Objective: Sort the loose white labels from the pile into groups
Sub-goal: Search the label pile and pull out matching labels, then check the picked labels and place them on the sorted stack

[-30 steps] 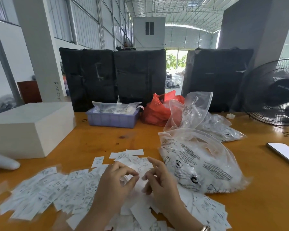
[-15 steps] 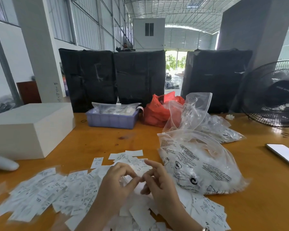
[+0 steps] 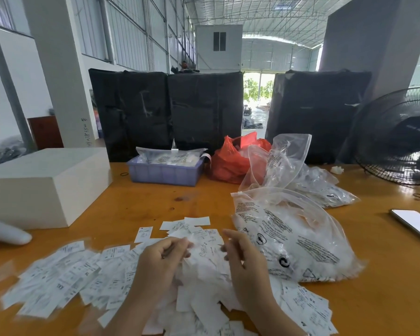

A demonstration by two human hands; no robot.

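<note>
The pile of labels [image 3: 121, 282] lay under both hands — left hand [image 3: 163, 260] curled, seemingly pinching 1; right hand [image 3: 243, 260] loosely curled, empty, just beside — the spread ran leftward, nearer the left.

- We sit at an orange wooden table [image 3: 136, 204] inside a tall shed with a curved, trussed metal roof [image 3: 272, 18].
- On our left, corrugated wall panels [image 3: 131, 32] and white columns [image 3: 58, 69].
- Ahead, black wrapped bales [image 3: 165, 112] stand behind the table.
- Beyond them, daylight and green trees fill an open doorway [image 3: 257, 93].
- At right, a grey pillar [image 3: 374, 37].
</note>
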